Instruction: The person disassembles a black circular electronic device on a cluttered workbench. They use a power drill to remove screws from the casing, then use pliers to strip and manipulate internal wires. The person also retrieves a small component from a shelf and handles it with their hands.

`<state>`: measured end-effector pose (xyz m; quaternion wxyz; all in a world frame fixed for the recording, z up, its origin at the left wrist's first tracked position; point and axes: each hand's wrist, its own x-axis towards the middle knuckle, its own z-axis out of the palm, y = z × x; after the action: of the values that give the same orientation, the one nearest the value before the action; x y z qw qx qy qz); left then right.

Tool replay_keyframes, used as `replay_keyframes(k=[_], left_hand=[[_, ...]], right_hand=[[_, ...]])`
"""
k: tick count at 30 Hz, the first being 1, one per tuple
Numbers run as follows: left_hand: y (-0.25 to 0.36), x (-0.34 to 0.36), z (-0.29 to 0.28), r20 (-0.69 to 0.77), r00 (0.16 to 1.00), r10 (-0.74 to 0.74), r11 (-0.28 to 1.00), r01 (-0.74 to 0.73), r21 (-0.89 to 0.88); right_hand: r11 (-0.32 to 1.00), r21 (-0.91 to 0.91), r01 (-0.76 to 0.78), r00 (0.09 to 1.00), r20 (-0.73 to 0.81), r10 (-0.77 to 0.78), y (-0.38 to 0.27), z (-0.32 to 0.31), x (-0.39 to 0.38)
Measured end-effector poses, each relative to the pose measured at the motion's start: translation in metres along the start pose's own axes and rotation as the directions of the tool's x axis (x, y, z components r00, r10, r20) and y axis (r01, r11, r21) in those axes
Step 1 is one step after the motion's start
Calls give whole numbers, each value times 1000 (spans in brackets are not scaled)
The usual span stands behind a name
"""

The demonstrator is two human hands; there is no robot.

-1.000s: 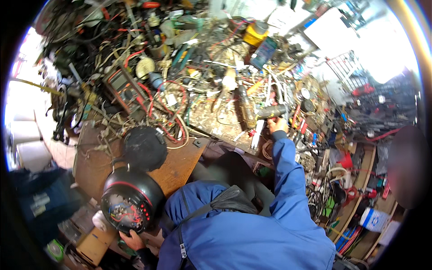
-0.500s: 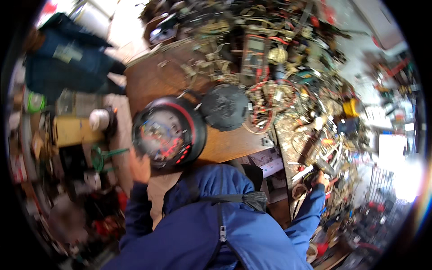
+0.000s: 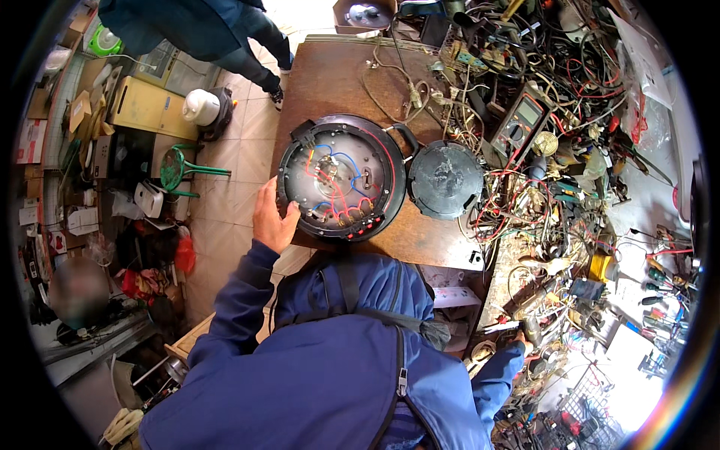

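A round black appliance [image 3: 341,176] lies upside down on the brown wooden table [image 3: 330,75], its base open on red, blue and white wires. My left hand [image 3: 272,217] grips its near-left rim. A round black cover plate [image 3: 445,180] lies right beside it. My right hand [image 3: 521,340] reaches out to the lower right over the cluttered bench, mostly hidden by my blue sleeve, and closes around a grey cylindrical tool [image 3: 534,328].
Tangled wires, tools and a multimeter [image 3: 517,124] cover the bench on the right. Another person in blue [image 3: 195,30] stands at the top left. On the tiled floor to the left are a green stool [image 3: 180,169], a white jug [image 3: 201,107] and a yellow box [image 3: 146,105].
The view has swung round, so the appliance now lies ahead of me on the table. My left hand stays on its rim and my right hand stays out over the bench.
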<state>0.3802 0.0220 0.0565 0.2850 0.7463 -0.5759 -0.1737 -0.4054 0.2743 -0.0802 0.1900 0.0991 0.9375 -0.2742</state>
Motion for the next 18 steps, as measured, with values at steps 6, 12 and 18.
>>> replay_keyframes(k=[6,12,18], left_hand=[[2,-3,-4,-16,1000,15,999,-15,-35],[7,1,-4,-29,999,19,999,-20,-25],[7,0,-4,-42,999,15,998,-18,-66]], right_hand=[[1000,10,-11,996,93,10,-3,-29,-2],[996,-72,53,986,162,-41,-16,-69,-2],[330,-815,476,839,310,-446,-75,-135,-10]])
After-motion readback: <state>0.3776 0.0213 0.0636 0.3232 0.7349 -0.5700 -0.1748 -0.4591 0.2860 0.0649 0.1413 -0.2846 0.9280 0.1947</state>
